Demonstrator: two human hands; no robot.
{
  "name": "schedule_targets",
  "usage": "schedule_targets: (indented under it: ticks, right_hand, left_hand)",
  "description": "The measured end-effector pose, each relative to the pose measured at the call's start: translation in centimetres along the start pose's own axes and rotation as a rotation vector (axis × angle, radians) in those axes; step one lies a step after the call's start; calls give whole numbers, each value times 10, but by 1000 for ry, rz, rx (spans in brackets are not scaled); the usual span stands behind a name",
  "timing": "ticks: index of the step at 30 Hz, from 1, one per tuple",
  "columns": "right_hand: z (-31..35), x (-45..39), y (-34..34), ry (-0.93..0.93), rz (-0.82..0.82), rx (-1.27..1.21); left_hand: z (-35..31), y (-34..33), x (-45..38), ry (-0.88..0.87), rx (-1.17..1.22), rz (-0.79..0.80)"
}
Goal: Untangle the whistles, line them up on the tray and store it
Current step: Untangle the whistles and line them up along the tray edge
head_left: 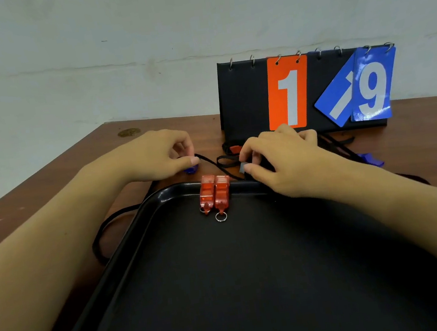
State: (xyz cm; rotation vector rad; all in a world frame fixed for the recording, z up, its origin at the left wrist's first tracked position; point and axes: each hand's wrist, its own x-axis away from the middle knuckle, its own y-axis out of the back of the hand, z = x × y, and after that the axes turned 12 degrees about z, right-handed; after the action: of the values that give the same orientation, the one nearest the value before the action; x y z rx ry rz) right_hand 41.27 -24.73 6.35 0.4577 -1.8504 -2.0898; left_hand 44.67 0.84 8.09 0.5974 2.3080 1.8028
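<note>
**A:** Why are the two translucent orange plastic whistles (pixel 214 193) sitting right at the far rim of the flat black plastic tray (pixel 255 285)?

**B:** They look like the start of the row: side by side, touching, mouthpieces propped on the rim and metal key rings pointing back toward the person. Starting at the edge leaves the rest of the tray free for the others, I'd judge.

**A:** And the hands?

**B:** Both reach past the tray to the tangle of black lanyard cords (pixel 225 161) on the brown wooden desk (pixel 48 187). The left hand (pixel 160 156) has its fingers curled in a pinch on a cord, just above a small blue whistle (pixel 191 169). The right hand (pixel 277 157) has its fingers bent down into the cords, with something small and grey at the thumb. Holding two spots apart would let one cord be drawn out of the knot.

**A:** Is the right hand actually gripping?

**B:** It seems to pinch the cord or that grey piece, though the fingertips are partly buried, so which one I can't say.

**A:** What else is hard to see?

**B:** Another blue whistle (pixel 369 160) is half hidden behind the right wrist. Something orange peeks out at the foot of the black flip scoreboard with an orange 1 and blue 9 (pixel 299 90); it may be a whistle. How many remain in the tangle is unclear.
</note>
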Motion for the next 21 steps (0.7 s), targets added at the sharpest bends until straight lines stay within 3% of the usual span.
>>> schedule_targets:
  ticks: [8, 21]
  right_hand:
    - [0, 0, 3, -163, 24, -61]
    - [2, 1, 8, -74, -159, -10]
  left_hand:
    - [-4, 0, 3, 21, 47, 52]
    - [-24, 12, 17, -116, 199, -104]
